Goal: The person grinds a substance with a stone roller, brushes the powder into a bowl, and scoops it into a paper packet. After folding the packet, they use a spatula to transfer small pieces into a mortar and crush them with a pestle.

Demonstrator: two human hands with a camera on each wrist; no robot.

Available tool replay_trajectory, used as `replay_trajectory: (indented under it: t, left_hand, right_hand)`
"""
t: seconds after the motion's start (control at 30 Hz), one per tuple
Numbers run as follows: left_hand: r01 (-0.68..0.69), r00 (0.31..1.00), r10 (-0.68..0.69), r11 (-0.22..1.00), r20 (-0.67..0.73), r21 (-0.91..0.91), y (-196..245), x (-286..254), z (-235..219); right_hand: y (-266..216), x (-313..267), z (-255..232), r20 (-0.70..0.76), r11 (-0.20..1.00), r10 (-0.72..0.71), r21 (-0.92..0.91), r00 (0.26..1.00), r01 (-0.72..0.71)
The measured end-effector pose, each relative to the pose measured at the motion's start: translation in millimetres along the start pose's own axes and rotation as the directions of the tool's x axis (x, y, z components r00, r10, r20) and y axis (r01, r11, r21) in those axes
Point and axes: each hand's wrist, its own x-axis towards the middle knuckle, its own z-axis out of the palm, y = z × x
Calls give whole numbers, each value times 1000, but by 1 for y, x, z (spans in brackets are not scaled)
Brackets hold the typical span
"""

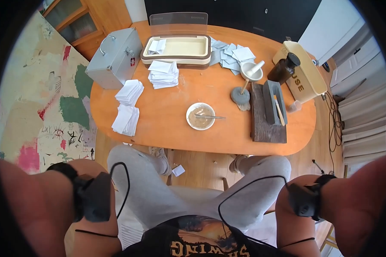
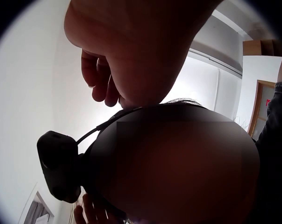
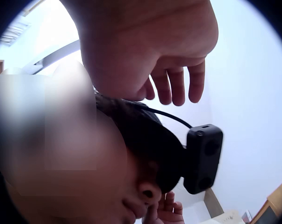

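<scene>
Both of my hands are raised beside the head, out of the head view, where only the forearms with dark wrist cameras (image 1: pixel 304 199) show. In the left wrist view my left hand (image 2: pixel 131 56) is at the head strap, its fingers loosely bent and hanging. The right wrist view shows my right hand (image 3: pixel 150 51) at the other side of the head, fingers fairly straight and apart, thumb side near the black headband (image 3: pixel 150 135). A black head camera (image 3: pixel 204 158) with a cable juts out in front of the forehead. Neither hand shows anything in its grip.
On the wooden table (image 1: pixel 158 115) stand a white bowl (image 1: pixel 201 122) with brownish paste and a stirrer, stacks of white paper (image 1: pixel 163 75), a cream lidded box (image 1: pixel 182 49), a silver case (image 1: pixel 116 58), a mortar (image 1: pixel 251 73), a brown bottle (image 1: pixel 285 68) and a dark board (image 1: pixel 268 132).
</scene>
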Motion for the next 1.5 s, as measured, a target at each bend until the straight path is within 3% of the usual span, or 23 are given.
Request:
replay_trajectory:
  t: [0.23,0.73,1.27,1.37,1.43,1.47,1.5]
  left_hand:
    - [-91,989,95,995,116,-41,34,31,5]
    - [-106,982,115,992,150,-66,52,31,4]
    - [-89,983,105,990,149,-108,36,33,-10]
    - [-8,996,17,995,83,-104,5,23,-31]
    - [105,994,-103,992,34,-70,-30,-3,-42]
    - [210,978,-210,977,13,-33,-55,-23,-47]
    - [343,939,-343,939,18,30,-81,-52,-49]
  right_hand:
    - [-33,34,13,90,982,-155,-94,984,163]
    - [-49,35,18,103,961,-233,-125,967,245]
    - [-33,47,21,84,959,-263,-85,961,270]
    - [-14,51,14,10,976,-206,-75,979,206]
    - [10,31,8,-144,994,-105,-25,984,102]
    - [23,15,3,-264,999,20,38,964,-11]
    - [41,-17,-17,-275,912,303,362,912,-194]
